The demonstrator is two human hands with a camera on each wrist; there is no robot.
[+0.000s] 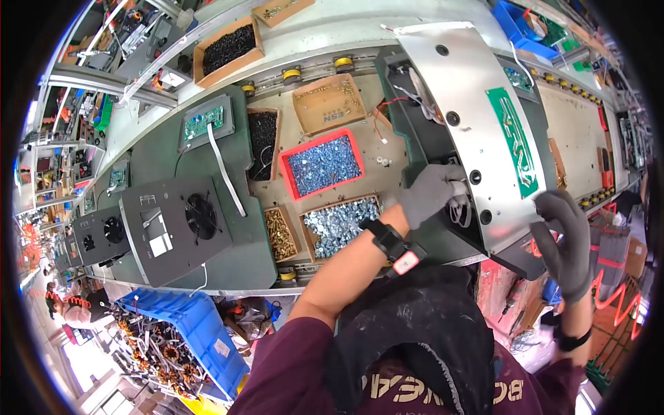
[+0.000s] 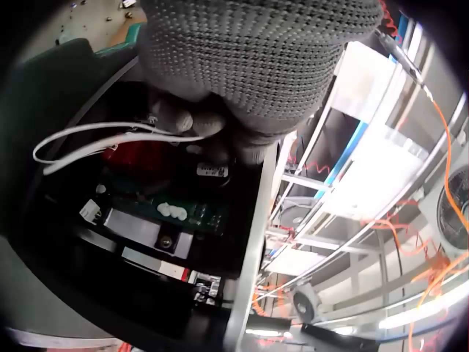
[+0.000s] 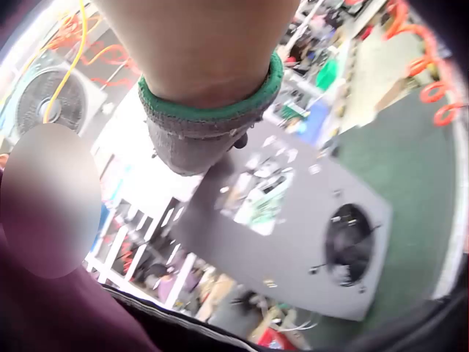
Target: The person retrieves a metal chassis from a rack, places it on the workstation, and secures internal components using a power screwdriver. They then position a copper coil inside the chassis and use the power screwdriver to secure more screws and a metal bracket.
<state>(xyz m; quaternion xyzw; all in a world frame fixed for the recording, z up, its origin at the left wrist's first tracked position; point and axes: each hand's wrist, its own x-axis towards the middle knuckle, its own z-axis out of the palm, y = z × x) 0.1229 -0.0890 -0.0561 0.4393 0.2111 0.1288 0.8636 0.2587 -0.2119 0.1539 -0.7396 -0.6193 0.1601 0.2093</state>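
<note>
In the head view my grey-gloved left hand [image 1: 432, 194] reaches into a dark case [image 1: 422, 142] under the left edge of a silvery metal panel [image 1: 477, 117]. Its fingers pinch a white cable [image 1: 458, 207]. From the left wrist, the fingertips meet that looped cable [image 2: 95, 139] above a green circuit board [image 2: 176, 211] inside the case. My gloved right hand [image 1: 566, 242] is beside the panel's near right corner, thumb apart from the curved fingers. A long green board [image 1: 513, 142] lies on the panel. The right wrist view hides most of the right fingers.
Left of the case are a red tray of small metal parts [image 1: 325, 166], a carton of metal pieces [image 1: 342, 225] and a carton of brass-coloured fasteners [image 1: 280, 234]. A case with a fan [image 1: 176, 228] stands farther left. A blue crate [image 1: 200, 332] sits below the bench.
</note>
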